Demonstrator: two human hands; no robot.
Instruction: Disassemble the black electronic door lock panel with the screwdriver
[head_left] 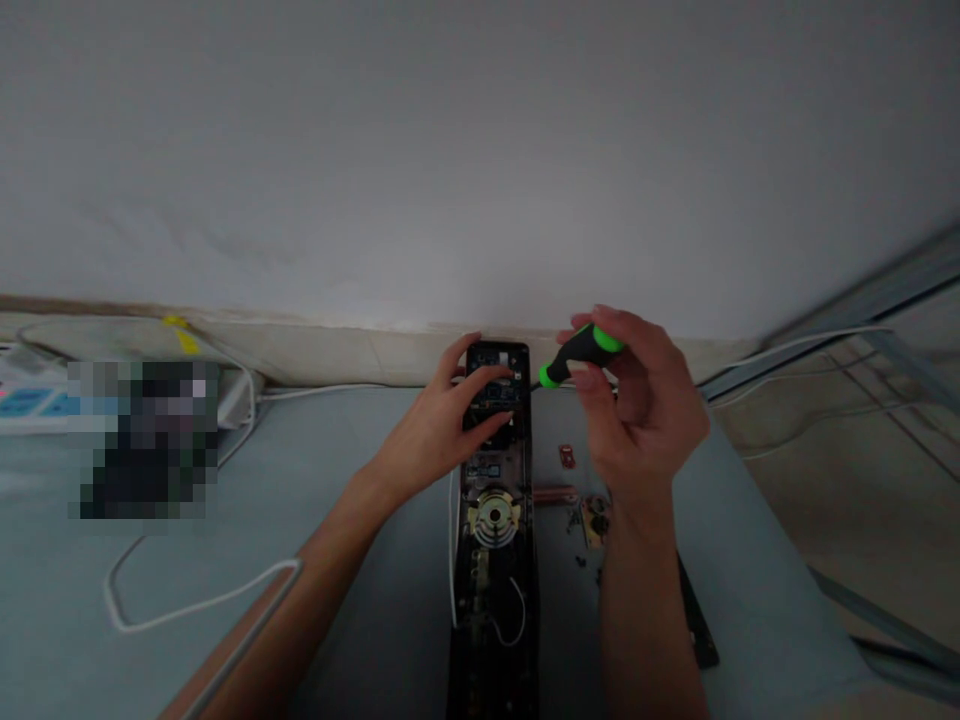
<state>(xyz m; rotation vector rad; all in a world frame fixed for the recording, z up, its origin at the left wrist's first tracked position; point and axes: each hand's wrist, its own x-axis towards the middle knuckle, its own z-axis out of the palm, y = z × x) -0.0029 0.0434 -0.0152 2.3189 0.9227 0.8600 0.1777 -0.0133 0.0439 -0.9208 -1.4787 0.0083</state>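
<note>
A plain grey wall (480, 160) is rising behind the pale blue-green surface (315, 430). At left, 1 thin white cable (127, 628) is looping near a dark pixelated object (154, 440); a small yellow strip (182, 335) is showing beyond. Grey metal bars (911, 272) are slanting at right.

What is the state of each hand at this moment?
Left hand: open, spread and touching the long, black, opened casing.
Right hand: closed, holding the green-and-black screwdriver.

1 left hand (427, 430), 1 right hand (649, 405), 1 screwdriver (574, 354), 1 opened device (495, 470), 1 yellow tag (183, 336).
</note>
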